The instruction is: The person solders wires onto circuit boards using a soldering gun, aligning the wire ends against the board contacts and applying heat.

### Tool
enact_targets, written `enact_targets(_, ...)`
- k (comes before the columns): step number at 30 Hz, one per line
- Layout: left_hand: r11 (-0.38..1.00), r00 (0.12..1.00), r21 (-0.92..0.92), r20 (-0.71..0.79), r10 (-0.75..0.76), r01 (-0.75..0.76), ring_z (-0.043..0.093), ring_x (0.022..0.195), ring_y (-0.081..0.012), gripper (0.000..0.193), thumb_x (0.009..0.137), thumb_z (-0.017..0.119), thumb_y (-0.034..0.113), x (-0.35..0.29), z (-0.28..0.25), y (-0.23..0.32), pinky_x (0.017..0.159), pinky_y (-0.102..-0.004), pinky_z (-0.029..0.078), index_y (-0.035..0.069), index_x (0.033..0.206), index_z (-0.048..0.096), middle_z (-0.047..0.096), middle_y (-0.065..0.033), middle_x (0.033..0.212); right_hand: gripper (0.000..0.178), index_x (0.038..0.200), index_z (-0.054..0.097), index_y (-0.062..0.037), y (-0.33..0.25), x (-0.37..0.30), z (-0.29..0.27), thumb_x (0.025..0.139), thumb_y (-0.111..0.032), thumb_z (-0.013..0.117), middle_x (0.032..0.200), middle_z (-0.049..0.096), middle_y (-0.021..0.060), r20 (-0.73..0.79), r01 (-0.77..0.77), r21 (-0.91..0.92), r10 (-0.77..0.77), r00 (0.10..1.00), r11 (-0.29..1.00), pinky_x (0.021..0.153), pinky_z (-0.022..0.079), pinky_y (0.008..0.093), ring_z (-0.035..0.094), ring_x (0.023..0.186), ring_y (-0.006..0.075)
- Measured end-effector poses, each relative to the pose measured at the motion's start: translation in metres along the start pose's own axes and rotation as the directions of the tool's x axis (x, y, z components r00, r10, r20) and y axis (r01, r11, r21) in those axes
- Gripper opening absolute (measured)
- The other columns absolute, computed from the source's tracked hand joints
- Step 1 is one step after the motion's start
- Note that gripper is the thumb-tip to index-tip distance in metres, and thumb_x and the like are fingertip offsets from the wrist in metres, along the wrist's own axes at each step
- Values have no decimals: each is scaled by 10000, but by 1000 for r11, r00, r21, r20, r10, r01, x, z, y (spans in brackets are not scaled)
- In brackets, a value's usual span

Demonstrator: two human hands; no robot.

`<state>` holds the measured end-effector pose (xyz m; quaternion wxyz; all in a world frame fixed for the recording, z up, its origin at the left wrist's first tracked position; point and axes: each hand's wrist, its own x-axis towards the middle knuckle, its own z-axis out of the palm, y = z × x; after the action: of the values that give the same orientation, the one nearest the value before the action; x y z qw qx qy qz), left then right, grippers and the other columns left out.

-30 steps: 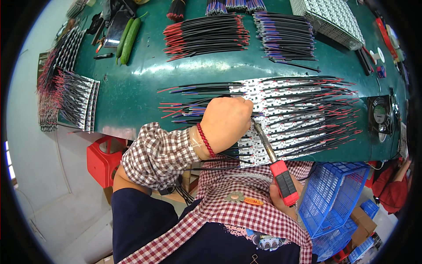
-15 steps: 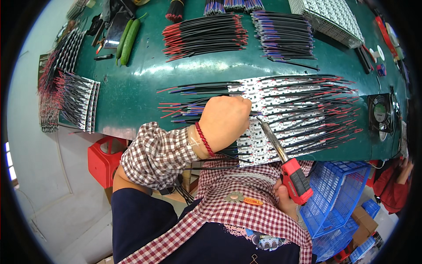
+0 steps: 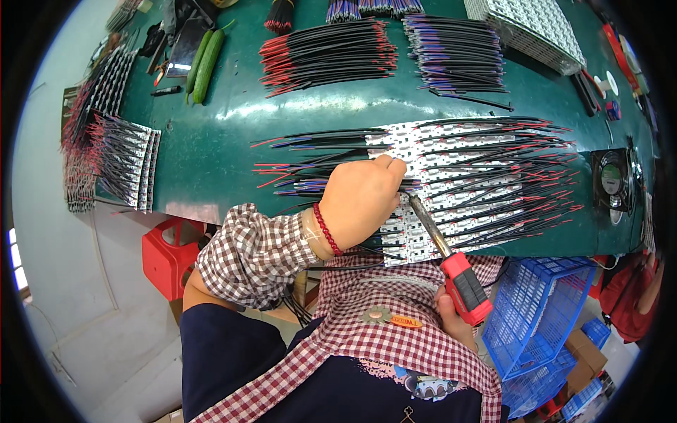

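Note:
My right hand is closed around the handle of a soldering iron, red and black with a metal shaft. Its tip rests at or just above a white circuit board panel, close beside my left fingers; contact is hard to tell. My left hand, fingers pinched, is over the panel's left part; whatever lies between the fingertips is hidden. Black wires with red ends run off the panel's right side. More black, red and blue wires stick out on the left, partly behind my left hand.
Cut wire bundles lie at the back of the green table. Cucumbers and wired boards are on the left. A small black fan stands at right, blue crates below it. A red stool is at lower left.
The soldering iron has shifted a little to the left, its tip closer to my left fingers. My left hand has turned and lowered slightly at the panel.

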<state>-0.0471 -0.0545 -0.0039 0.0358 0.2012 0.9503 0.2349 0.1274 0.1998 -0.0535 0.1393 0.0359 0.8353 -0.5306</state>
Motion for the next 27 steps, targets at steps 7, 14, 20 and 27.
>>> enact_targets(7,1000,1000,2,12,2,-2,603,701,-345,264,679,700,121,0,2,0,599,-430,478,14,816,502,580,-133,793,175,836,643,1,12,-7,0,763,-157,670,724,606,95,-40,-32,67,35,999,997,533,466,309,601,587,223)
enact_targets(14,1000,1000,22,27,-13,13,605,702,-351,270,669,704,121,0,3,0,597,-433,480,10,811,503,585,-143,789,149,832,642,11,2,0,2,749,-111,658,725,608,95,-37,10,81,-7,999,997,554,472,302,605,605,216)
enact_targets(20,997,999,57,18,41,-42,619,648,-317,180,683,656,83,2,2,1,577,-404,503,1,801,547,602,-148,759,155,823,639,7,-6,4,1,755,-126,680,726,608,87,-51,-34,144,41,998,989,567,473,293,602,608,202)
enact_targets(27,999,999,44,42,-12,10,608,701,-347,265,670,706,124,1,3,1,601,-434,483,7,801,507,590,-144,785,128,807,634,-3,-21,6,2,828,-125,661,724,617,48,-22,-95,391,113,993,915,573,462,280,569,623,133)
